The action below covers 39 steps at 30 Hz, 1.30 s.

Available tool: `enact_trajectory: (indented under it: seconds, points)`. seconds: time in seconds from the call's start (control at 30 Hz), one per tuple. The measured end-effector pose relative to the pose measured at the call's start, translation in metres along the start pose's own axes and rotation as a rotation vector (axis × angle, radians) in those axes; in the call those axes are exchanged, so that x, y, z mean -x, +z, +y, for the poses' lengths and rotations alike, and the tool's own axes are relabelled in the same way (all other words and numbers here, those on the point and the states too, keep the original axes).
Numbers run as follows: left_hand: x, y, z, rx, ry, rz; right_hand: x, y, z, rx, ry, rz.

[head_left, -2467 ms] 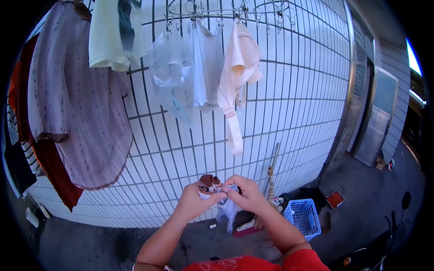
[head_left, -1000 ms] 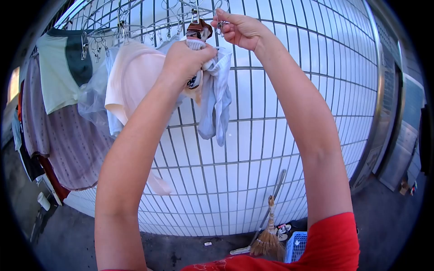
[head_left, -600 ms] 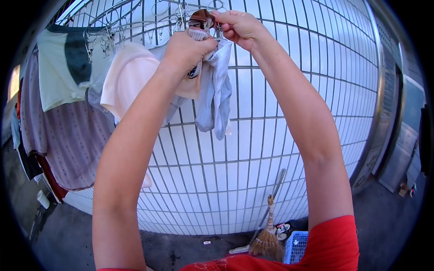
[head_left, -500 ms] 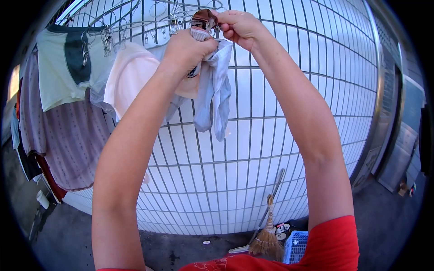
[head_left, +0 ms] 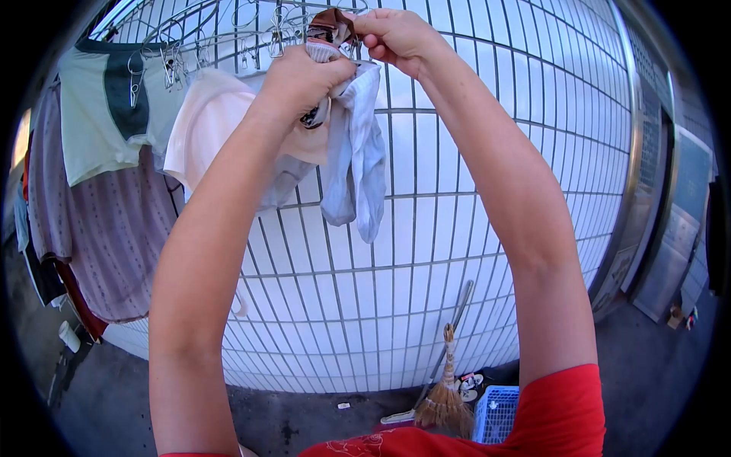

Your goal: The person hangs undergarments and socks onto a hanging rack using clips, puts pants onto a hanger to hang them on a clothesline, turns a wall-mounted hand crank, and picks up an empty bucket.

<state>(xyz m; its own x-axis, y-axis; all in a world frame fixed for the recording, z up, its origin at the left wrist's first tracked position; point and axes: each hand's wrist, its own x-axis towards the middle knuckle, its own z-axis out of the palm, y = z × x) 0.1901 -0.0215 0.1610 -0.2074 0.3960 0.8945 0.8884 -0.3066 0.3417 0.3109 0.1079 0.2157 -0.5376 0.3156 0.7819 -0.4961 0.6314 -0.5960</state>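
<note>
High in the view, my left hand (head_left: 301, 84) is closed around a bunch of small garments. A brown patterned cloth (head_left: 330, 29) sticks up above its fingers, and pale blue socks (head_left: 358, 152) hang below. My right hand (head_left: 392, 39) pinches at the right edge of the brown cloth, beside the rim of a wire hanger (head_left: 221, 36) with metal clips. A pale pink bra (head_left: 205, 122) hangs from the hanger behind my left forearm. Whether a clip grips the brown cloth is hidden by my fingers.
Pale yellow-green shorts (head_left: 95, 114) and a long patterned purple garment (head_left: 122, 228) hang at left. A white tiled wall (head_left: 426, 228) stands in front. Low down are a straw broom (head_left: 448, 396), shoes (head_left: 468, 387) and a blue basket (head_left: 496, 411). A door (head_left: 674, 228) is at right.
Both hands rose from chest height to the hanger with the garments. My right hand moved left from a clip to the brown cloth. Lately hands, cloth and hanger shifted slightly left.
</note>
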Motion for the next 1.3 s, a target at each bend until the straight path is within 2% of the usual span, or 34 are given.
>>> enact_trajectory:
  seconds: [0.23,0.3,0.5,0.67,0.73,0.83,0.9,0.97,1.03,1.1,1.17,1.23,1.3]
  points:
    - [0.003,-0.003,0.009,-0.025,-0.036,-0.058,0.008,0.006,-0.012,0.036,-0.028,0.024]
    - [0.007,-0.001,0.009,0.328,-0.055,-0.103,0.01,0.005,-0.014,0.023,-0.022,0.016]
    - [0.004,0.002,0.001,0.478,-0.026,-0.056,0.013,0.003,-0.015,0.019,0.009,0.011]
    - [0.007,0.005,0.005,0.549,-0.087,-0.07,0.022,0.005,-0.014,-0.024,0.069,-0.027]
    - [0.009,0.006,0.004,0.562,-0.104,-0.049,0.028,0.003,-0.011,0.163,-0.049,0.049]
    - [0.028,0.004,0.004,0.632,-0.165,-0.033,0.045,0.005,-0.015,0.19,-0.117,0.125]
    - [0.055,0.003,0.008,0.811,-0.211,-0.017,0.065,0.008,-0.018,0.186,-0.136,0.15]
    - [0.083,0.005,0.004,0.817,-0.227,-0.031,0.08,0.007,-0.011,0.415,-0.617,0.439]
    - [0.112,0.008,-0.003,1.014,-0.352,0.008,0.105,0.015,-0.007,0.201,-0.748,0.323]
    - [0.141,0.008,-0.009,1.06,-0.434,0.015,0.15,0.033,-0.002,0.213,-0.674,0.147]
    - [0.168,0.004,-0.008,1.191,-0.552,-0.022,0.185,0.047,0.006,0.546,-0.611,-0.057]
    - [0.19,0.002,-0.007,1.191,-0.624,0.015,0.216,0.071,0.017,0.57,-0.566,-0.119]
    - [0.208,-0.001,-0.012,1.279,-0.671,-0.057,0.231,0.088,0.032,0.599,-0.527,-0.181]
